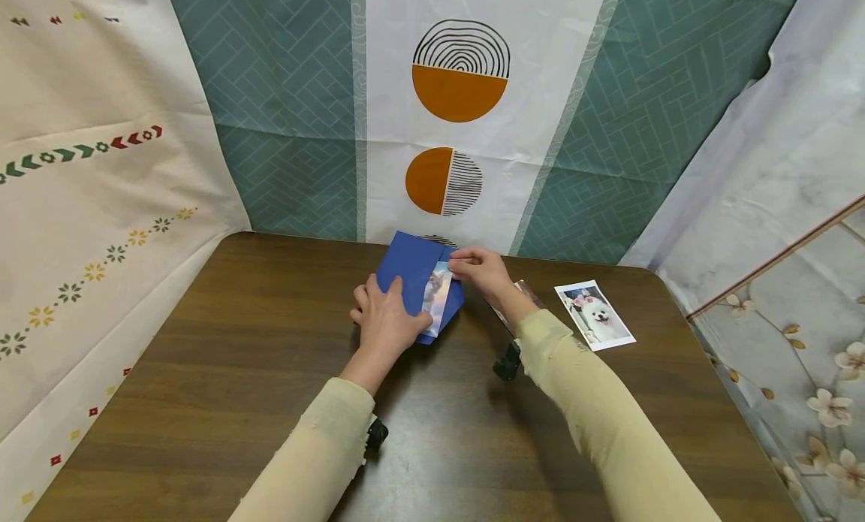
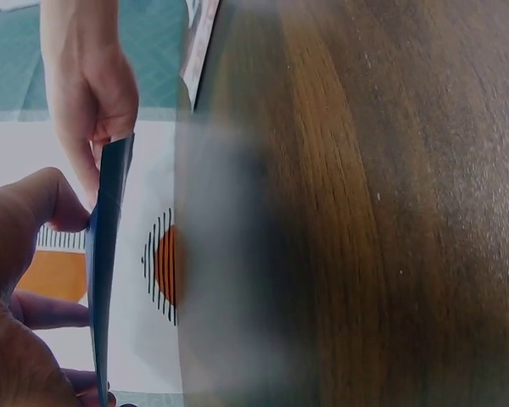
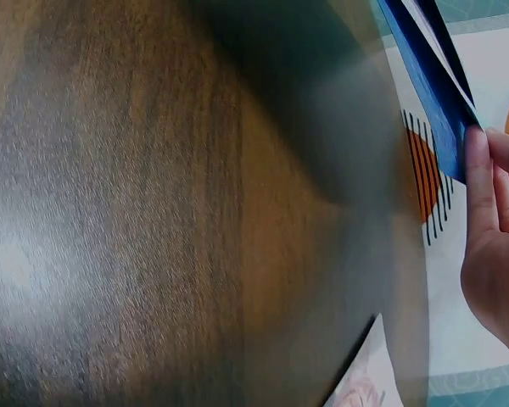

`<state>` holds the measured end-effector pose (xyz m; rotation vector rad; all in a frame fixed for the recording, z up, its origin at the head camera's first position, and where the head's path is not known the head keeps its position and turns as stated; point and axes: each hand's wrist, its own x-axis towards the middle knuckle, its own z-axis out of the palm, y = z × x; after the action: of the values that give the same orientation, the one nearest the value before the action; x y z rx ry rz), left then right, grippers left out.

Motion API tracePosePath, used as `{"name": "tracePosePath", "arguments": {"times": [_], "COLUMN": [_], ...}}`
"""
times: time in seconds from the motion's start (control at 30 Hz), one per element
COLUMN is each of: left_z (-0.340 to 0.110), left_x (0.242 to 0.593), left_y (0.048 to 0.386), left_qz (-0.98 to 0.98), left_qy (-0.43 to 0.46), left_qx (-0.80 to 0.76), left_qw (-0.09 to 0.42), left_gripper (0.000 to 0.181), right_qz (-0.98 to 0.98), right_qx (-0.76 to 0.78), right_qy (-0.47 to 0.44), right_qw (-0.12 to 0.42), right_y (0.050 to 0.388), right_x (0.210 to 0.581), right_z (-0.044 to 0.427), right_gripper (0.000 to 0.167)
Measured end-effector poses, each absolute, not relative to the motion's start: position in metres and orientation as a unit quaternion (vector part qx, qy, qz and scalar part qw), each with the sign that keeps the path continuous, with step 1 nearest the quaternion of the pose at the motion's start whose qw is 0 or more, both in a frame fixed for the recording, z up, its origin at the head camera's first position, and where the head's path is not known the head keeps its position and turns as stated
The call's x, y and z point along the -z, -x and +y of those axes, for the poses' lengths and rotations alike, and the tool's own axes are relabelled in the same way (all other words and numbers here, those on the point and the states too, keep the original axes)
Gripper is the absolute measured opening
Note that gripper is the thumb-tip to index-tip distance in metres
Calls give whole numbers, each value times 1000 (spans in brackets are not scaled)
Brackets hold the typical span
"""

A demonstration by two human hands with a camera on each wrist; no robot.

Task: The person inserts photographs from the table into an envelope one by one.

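Left hand gripping blue envelope at its near left, fingers spread, picture card along the envelope's right part, right hand pinching the card's far right corner, right forearm partly hiding second photo, white-dog photo farther right on brown table.

The left arm and right arm extend forward and converge. The left hand grips, back upward, fingers spread, thumb extended sideways. The right hand, positioned farther forward, pinches with fingers and thumb together.
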<state>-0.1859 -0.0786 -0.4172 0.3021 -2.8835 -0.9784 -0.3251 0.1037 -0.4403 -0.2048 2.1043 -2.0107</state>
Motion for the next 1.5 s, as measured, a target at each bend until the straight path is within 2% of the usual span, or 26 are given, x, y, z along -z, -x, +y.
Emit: {"name": "tracePosePath", "arguments": {"times": [0.73,1.5], "left_z": [-75,-73], "left_x": [415,418], "left_y": [185,187], "left_qz": [-936,-933], "left_qy": [-99,-104], "left_qx": [334,340], "left_qw": [59,59], "left_gripper": [86,87], "right_qz": [688,669], "right_qx": [719,738], "right_qy": [46,29], "right_qw": [87,88], "right_y": [321,319], "right_x": [444,443], "right_z": [85,79], "right_gripper": [30,30]}}
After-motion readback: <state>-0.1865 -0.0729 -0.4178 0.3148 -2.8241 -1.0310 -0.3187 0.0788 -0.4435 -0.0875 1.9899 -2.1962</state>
